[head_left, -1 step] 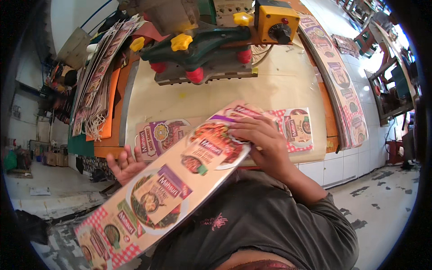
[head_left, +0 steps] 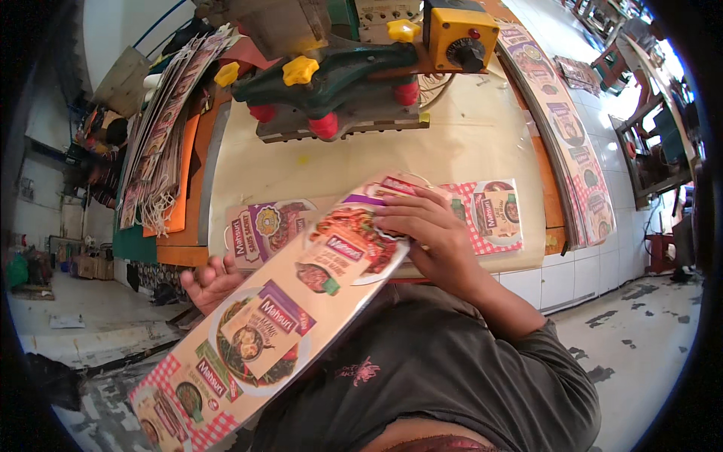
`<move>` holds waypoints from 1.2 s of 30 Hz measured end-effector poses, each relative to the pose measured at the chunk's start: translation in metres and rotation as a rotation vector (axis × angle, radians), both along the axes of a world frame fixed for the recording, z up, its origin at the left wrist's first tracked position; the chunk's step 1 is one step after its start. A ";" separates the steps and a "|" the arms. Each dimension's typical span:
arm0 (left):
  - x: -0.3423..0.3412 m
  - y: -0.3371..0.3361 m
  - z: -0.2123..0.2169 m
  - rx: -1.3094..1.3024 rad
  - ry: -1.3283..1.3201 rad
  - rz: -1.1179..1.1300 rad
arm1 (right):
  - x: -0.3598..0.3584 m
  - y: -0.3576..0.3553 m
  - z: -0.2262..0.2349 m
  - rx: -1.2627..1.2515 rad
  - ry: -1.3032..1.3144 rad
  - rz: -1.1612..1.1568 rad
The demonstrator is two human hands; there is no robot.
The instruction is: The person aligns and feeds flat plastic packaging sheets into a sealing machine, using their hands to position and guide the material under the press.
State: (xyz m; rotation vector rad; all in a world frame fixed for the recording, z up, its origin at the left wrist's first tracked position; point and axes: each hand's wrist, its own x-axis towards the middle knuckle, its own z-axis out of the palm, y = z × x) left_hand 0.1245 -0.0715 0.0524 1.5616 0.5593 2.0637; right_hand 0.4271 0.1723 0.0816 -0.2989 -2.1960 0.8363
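A long, stiff printed strip (head_left: 301,309) with food pictures and red checks lies tilted across my front, its far end up and to the right. My right hand (head_left: 433,233) is wrapped over that far end, fingers on the printed face and thumb out of sight. My left hand (head_left: 213,282) is at the strip's left edge, palm up, with loosely bent fingers apart; its lower part is hidden behind the strip. Under the far end, another printed strip lies crosswise on the cream sheet, showing at its left part (head_left: 263,230) and right part (head_left: 493,215).
Beyond the cream sheet (head_left: 346,169) stands a press (head_left: 324,90) with a dark green frame, yellow knobs and red feet. A yellow control box (head_left: 461,38) sits beside it. Stacked printed strips lie left (head_left: 162,135) and right (head_left: 568,135) on the orange table edge (head_left: 181,255).
The held strip has shifted slightly, its far end a little left. My left fingers are bent slightly more and sit a bit lower. My right hand keeps its grip.
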 end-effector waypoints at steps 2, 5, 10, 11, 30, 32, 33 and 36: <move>-0.008 0.005 0.004 0.034 -0.034 -0.166 | -0.013 0.002 -0.005 -0.012 -0.033 0.021; 0.006 0.014 0.005 0.176 0.020 -0.006 | -0.029 0.007 -0.010 0.041 -0.055 0.008; 0.034 0.021 0.011 0.207 0.132 0.168 | -0.046 0.004 -0.008 0.171 -0.185 -0.077; 0.033 0.022 0.011 0.199 0.193 0.133 | -0.047 0.003 -0.006 0.182 -0.221 -0.103; 0.062 0.054 -0.011 -0.414 0.070 0.543 | -0.043 -0.005 -0.007 0.289 -0.224 -0.177; 0.039 0.078 0.002 -0.746 -0.375 -0.016 | -0.042 -0.009 0.000 0.256 -0.171 -0.196; 0.032 0.082 0.009 -0.897 -0.850 -0.626 | -0.040 -0.011 0.005 0.255 -0.167 -0.190; 0.056 0.095 -0.029 -0.929 -0.914 -0.373 | -0.036 -0.018 0.014 0.278 -0.149 -0.151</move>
